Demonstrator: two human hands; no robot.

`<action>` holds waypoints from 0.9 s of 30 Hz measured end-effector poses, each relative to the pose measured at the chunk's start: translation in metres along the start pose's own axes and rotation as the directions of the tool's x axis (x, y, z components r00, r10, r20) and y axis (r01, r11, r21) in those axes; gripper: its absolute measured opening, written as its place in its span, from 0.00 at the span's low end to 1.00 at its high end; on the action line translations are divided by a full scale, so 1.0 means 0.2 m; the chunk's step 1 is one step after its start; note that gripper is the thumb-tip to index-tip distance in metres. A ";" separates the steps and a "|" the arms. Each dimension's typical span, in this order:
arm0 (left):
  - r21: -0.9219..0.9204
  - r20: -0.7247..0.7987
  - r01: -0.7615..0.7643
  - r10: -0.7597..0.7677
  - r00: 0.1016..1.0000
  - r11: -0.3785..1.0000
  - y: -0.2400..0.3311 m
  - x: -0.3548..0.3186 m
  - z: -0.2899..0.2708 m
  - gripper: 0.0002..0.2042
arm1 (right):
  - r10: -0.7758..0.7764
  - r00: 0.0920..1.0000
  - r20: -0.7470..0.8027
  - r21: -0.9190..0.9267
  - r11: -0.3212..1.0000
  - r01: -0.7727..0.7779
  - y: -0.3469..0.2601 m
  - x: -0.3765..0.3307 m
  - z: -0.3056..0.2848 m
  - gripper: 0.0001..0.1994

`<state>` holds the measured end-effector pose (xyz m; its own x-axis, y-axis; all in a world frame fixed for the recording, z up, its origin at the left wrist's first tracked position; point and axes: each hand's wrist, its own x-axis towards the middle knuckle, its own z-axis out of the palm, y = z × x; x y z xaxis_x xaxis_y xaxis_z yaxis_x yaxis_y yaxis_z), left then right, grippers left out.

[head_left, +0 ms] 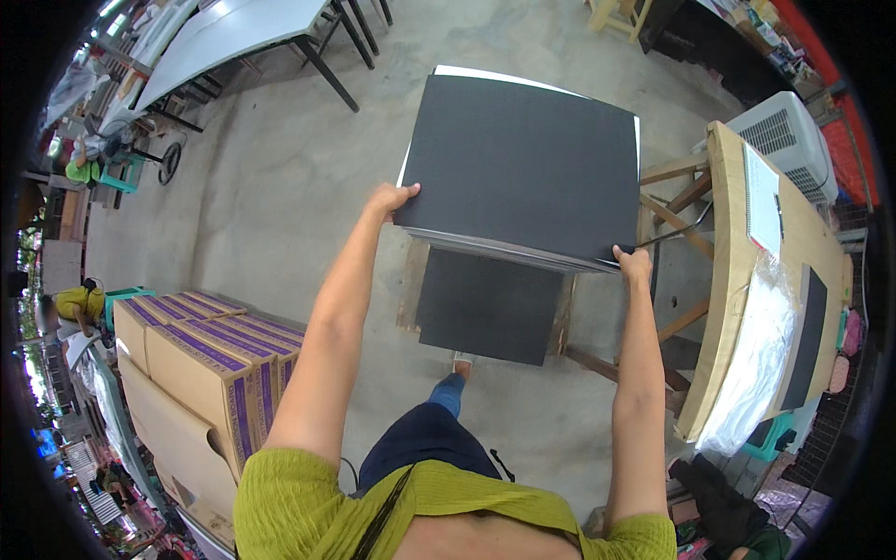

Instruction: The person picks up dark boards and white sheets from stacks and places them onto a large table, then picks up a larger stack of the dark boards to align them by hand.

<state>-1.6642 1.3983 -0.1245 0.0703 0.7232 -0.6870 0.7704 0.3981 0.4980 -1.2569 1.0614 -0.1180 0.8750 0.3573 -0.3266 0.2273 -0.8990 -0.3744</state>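
Both the left hand (389,200) and the right hand (634,264) have fingers clenched on a stack of black sheets (523,168), held above the floor (280,187).

Head-worn fisheye, steeply downward, close

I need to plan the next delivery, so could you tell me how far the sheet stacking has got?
Done: some black sheets already lie on the low pallet. In hand: left hand and right hand hold a stack of black sheets above it, not yet set down.

Short-sleeved olive-green ribbed top, dark strap across it, dark blue trousers, bare forearms, light shoe.
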 end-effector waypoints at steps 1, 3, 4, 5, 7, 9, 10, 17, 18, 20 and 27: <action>0.043 0.005 -0.001 0.001 1.000 0.999 0.02 -0.01 0.02 0.34 | 0.007 1.000 0.015 -0.017 1.000 -0.007 0.01 0.01 0.00 0.29; -0.088 0.059 -0.018 0.023 0.998 0.996 0.03 -0.05 0.02 0.34 | 0.022 0.999 0.048 -0.056 0.998 -0.019 0.02 0.01 0.00 0.29; -0.153 0.086 -0.021 0.035 0.996 0.988 0.05 -0.09 0.02 0.35 | 0.034 0.998 0.047 -0.044 0.999 -0.032 0.02 0.00 -0.01 0.29; -0.126 0.107 -0.013 0.027 0.994 0.992 0.05 -0.06 0.04 0.35 | 0.048 0.998 0.046 -0.033 0.998 -0.046 0.03 0.00 -0.02 0.29; -0.099 0.102 0.007 0.003 0.995 0.995 -0.06 0.03 0.00 0.35 | 0.024 0.997 0.071 -0.011 1.000 -0.023 -0.02 -0.01 0.00 0.30; -0.112 0.077 -0.028 0.037 0.996 0.993 -0.07 0.08 0.00 0.35 | 0.045 0.995 0.085 0.005 0.999 -0.045 0.03 0.04 0.03 0.30; -0.121 0.061 -0.042 0.050 0.997 0.992 -0.07 0.09 0.00 0.36 | 0.031 0.997 0.064 -0.021 0.999 -0.029 0.04 0.05 0.04 0.31; -0.041 -0.015 -0.085 0.084 0.996 0.996 0.03 -0.06 0.01 0.38 | -0.019 0.999 0.025 -0.035 0.999 0.020 0.08 0.03 0.05 0.36; -0.082 -0.008 -0.111 0.110 0.994 0.990 0.00 -0.06 0.01 0.40 | -0.036 0.999 0.032 -0.028 0.999 0.037 0.08 0.03 0.04 0.37; -0.065 -0.006 -0.135 0.135 0.991 0.989 -0.05 -0.07 -0.01 0.43 | -0.058 0.998 -0.020 0.038 0.998 0.059 0.08 0.00 0.05 0.35; 0.024 -0.079 -0.156 0.157 0.984 0.987 -0.30 -0.37 0.16 0.48 | -0.094 0.995 0.042 0.105 0.990 0.089 0.20 0.00 -0.07 0.36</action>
<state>-1.6952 1.3036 -0.1209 0.1405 0.8190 -0.5563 0.7649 0.2669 0.5863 -1.2416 1.0213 -0.1212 0.8312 0.4507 -0.3257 0.2584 -0.8317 -0.4914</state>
